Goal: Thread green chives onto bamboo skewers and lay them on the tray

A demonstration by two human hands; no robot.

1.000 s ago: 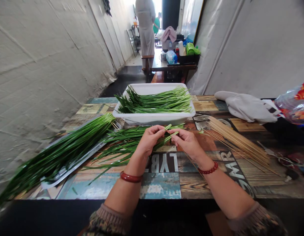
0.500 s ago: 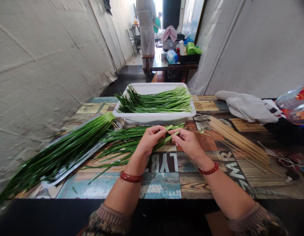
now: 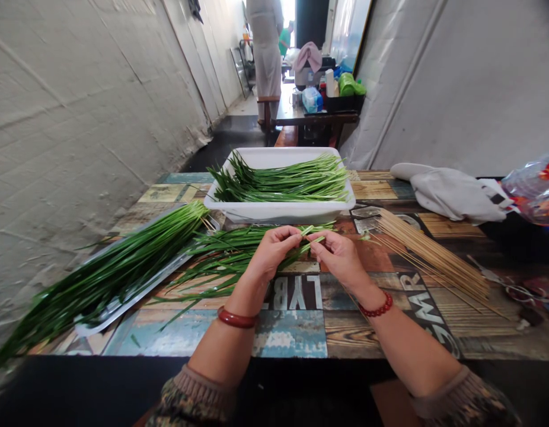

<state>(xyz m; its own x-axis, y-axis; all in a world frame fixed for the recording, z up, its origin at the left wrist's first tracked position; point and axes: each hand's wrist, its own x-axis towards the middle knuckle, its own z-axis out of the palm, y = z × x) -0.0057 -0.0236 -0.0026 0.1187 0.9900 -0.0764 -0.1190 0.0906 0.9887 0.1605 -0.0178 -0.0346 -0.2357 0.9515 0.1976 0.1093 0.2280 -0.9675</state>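
Observation:
My left hand (image 3: 278, 248) is closed, pinching the pale stem ends of some garlic chives (image 3: 230, 255) whose green leaves trail left across the table. Close beside it, my right hand (image 3: 337, 254) is closed too, its fingertips on the same stem ends. A thin bamboo skewer (image 3: 355, 303) slants out below my right wrist; its upper part is hidden by the hand. Behind my hands stands a white plastic tub (image 3: 278, 209) with more chives lying in it. A tray (image 3: 123, 311) on the left carries a big bundle of chives (image 3: 136, 255), with skewer tips showing at its stem end.
A pile of bamboo skewers (image 3: 434, 255) lies right of my hands, with scissors (image 3: 501, 279) beyond. A grey cloth (image 3: 447, 190) and a clear plastic bag (image 3: 535, 190) are at the far right. Further back, a person in pale clothing (image 3: 268, 53) stands by another table (image 3: 296, 112).
My hands stay almost in place, pinching the chive stems. The view has shifted very slightly; nothing else has visibly moved.

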